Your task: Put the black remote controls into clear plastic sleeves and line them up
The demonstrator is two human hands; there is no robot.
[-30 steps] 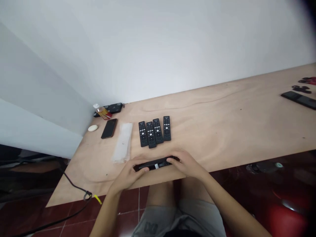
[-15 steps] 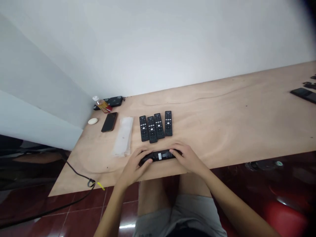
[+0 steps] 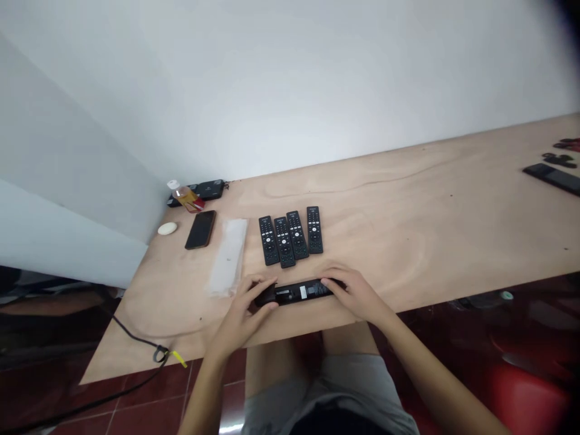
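Remote (image 3: pixel 312 290) between hands (image 3: pixel 244 306) (image 3: pixel 356 293), compartment (image 3: pixel 285 293) contents unclear.

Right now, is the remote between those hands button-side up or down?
Button-side down: the remote shows a white label on top, and no buttons.

An indoor room, home or workplace unclear, with a plywood tabletop (image 3: pixel 430 229), pale walls (image 3: pixel 317 90) and dark-red floor tiles (image 3: pixel 145 417).
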